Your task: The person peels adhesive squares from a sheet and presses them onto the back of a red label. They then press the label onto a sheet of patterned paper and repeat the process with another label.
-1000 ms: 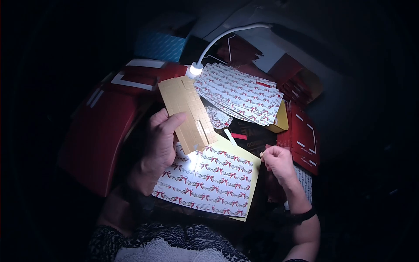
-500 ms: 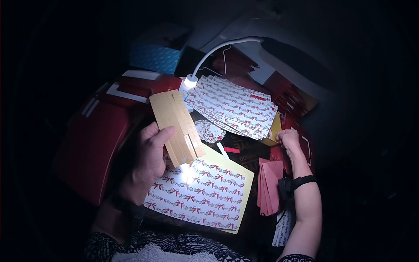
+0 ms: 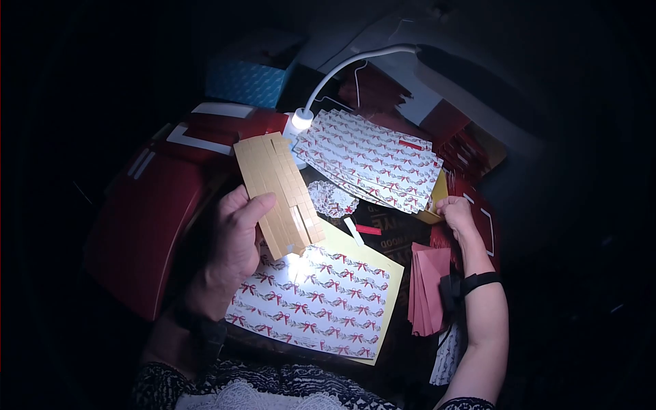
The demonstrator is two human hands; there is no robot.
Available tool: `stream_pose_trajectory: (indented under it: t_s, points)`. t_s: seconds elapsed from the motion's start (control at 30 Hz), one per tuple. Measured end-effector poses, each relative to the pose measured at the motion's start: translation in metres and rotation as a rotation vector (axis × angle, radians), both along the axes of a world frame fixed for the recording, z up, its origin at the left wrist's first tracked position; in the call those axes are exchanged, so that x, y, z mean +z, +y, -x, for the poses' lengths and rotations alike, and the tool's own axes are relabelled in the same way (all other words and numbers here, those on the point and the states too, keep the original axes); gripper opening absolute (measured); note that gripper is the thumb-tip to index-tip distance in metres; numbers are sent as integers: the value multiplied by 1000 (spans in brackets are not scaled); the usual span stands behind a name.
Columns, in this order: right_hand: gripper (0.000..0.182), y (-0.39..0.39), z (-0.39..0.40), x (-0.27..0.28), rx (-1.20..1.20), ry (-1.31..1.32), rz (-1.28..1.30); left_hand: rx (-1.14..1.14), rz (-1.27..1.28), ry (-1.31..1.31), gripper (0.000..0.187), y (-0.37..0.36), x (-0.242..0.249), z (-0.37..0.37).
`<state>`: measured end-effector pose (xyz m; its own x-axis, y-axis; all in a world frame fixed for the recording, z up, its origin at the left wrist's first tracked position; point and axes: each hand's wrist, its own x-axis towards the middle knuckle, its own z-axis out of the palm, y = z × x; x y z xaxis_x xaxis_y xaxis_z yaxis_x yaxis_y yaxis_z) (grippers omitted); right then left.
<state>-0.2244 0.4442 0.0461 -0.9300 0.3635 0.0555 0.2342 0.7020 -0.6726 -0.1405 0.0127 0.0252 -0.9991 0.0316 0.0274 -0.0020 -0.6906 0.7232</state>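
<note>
My left hand [image 3: 239,229] is closed round the side of a flat tan sheet of narrow strips [image 3: 279,195], thumb on top, held tilted above the table. Beneath it lies a white sheet printed with garlands and red bows [image 3: 321,307], on a pale yellow sheet [image 3: 389,287]. My right hand [image 3: 454,212] has its fingers pinched together at the edge of a yellow piece [image 3: 436,205], by the fanned stack of printed sheets [image 3: 369,164]. What those fingers hold is too small to make out.
A lit white gooseneck lamp [image 3: 302,119] stands behind the sheets. Pink-red envelopes [image 3: 429,290] lie beside my right forearm. A lacy round piece [image 3: 333,199], a red strip [image 3: 369,230] and a white strip [image 3: 354,232] lie mid-table. A blue box [image 3: 246,82] is at the back.
My right hand has shifted slightly relative to the yellow piece, its fingers now at that edge. My left hand keeps the tan sheet almost still. The whole view has moved a little.
</note>
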Motion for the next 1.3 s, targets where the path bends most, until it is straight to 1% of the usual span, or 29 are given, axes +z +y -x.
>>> stream_pose_trajectory:
  t_s: [0.07,0.2,0.27,0.3,0.37,0.4,0.47,0.53,0.57,0.6,0.67,0.8,0.87,0.93,1.03,1.23,1.3]
  points:
    - [12,-4,-4,4,2,25,64,8,7,-5,27,0,0,0]
    - [14,-8,-15,2,14,-2,21,0,-1,-19,26,0,-3,-2]
    - [15,-13,-19,9,6,11,-174,11,-23,-31,26,1,-5,-1]
    - [15,-22,-24,16,8,13,-174,13,-23,-30,26,1,-4,-1]
    - [15,-53,-41,38,-27,-62,-565,4,-33,-32,25,0,-4,-1]
    - [15,-70,-49,46,-28,-61,-567,4,-34,-31,25,0,-5,-1]
    - [15,-101,-68,51,250,-313,-382,-4,-37,0,25,0,-6,-2]
    - [14,-106,-72,26,405,-198,-174,-12,-35,6,25,0,-5,-3]
    - [12,-109,-72,15,465,-145,-212,-15,-32,13,25,0,-4,-3]
    - [14,-118,-74,11,497,-82,-252,-16,-34,14,25,1,-5,-3]
    - [18,-124,-72,-5,524,-7,-313,-17,-51,9,25,1,-7,-2]
    - [22,-141,-65,-20,514,-11,-316,-15,-52,18,25,0,-5,0]
    - [23,-145,-64,-25,508,-32,-370,-37,-54,24,25,-1,-4,-1]
    - [20,-143,-63,-31,518,-9,-377,-42,-61,19,25,-1,-4,-1]
    - [18,-139,-59,-33,502,-69,-407,-33,-70,0,25,0,-2,-1]
    - [16,-133,-57,-37,539,-21,-389,-30,-47,19,25,-1,-4,-1]
    - [15,-133,-58,-38,553,39,-409,-37,-37,21,26,-1,-5,0]
